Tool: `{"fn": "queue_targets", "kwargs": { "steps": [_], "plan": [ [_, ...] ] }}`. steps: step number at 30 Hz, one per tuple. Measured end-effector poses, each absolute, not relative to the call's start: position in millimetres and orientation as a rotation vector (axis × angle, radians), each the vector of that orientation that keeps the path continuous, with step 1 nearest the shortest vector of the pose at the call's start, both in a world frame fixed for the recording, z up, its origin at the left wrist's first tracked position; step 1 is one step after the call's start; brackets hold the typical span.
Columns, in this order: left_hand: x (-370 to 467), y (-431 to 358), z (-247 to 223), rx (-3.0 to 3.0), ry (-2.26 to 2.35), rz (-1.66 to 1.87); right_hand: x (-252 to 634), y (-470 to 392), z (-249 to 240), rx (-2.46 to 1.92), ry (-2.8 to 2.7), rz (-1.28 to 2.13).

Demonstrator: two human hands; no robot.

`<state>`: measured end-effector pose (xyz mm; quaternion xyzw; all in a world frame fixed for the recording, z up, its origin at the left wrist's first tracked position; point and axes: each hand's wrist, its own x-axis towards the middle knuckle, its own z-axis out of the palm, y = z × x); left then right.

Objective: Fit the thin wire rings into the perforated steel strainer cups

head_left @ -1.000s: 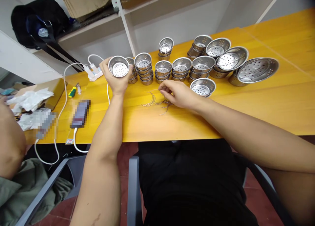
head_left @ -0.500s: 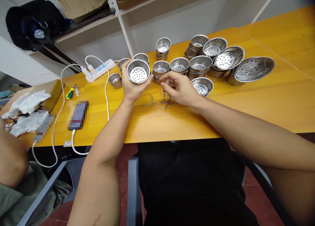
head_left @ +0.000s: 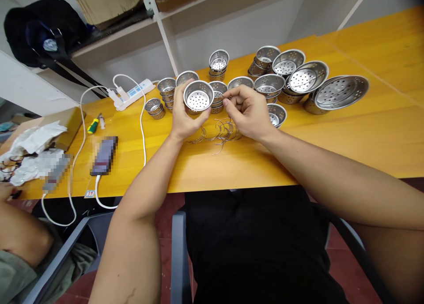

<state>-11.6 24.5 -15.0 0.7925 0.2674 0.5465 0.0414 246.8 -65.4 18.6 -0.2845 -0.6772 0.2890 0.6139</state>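
Observation:
My left hand (head_left: 185, 116) is wrapped round a perforated metal cup (head_left: 198, 96), its open top facing me, above the yellow table (head_left: 212, 174). Just right of the cup is my right hand (head_left: 248, 112), its thumb and forefinger pinched together; what sits between them is too small to make out. Below and between the hands lies a loose pile of thin curved wires (head_left: 223, 132). Stacked perforated cups (head_left: 270, 85) stand behind and to the right of my hands, with more stacks (head_left: 166, 87) behind the left one.
Large tilted metal cups (head_left: 341, 92) stand at the right. On the left are a power strip (head_left: 139, 91) with white cables, a green screwdriver (head_left: 93, 126), a phone (head_left: 104, 156), plastic bags (head_left: 39, 138) and a cardboard box (head_left: 71, 127). Another person's arm (head_left: 23, 229) shows at lower left.
My left hand and its cup have moved right, closer to my right hand. My right hand has shifted slightly right. The other person's arm has moved at the left edge.

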Motion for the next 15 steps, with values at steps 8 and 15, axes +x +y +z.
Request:
{"fn": "queue_targets", "kwargs": {
  "steps": [8,15],
  "plan": [
    [-10,22,-14,2.368,0.818,1.715,249,-63,16,-0.632,-1.568,0.669],
    [-10,32,-26,2.364,0.751,1.619,249,-62,15,-0.654,-1.556,0.650]
  ]
}}
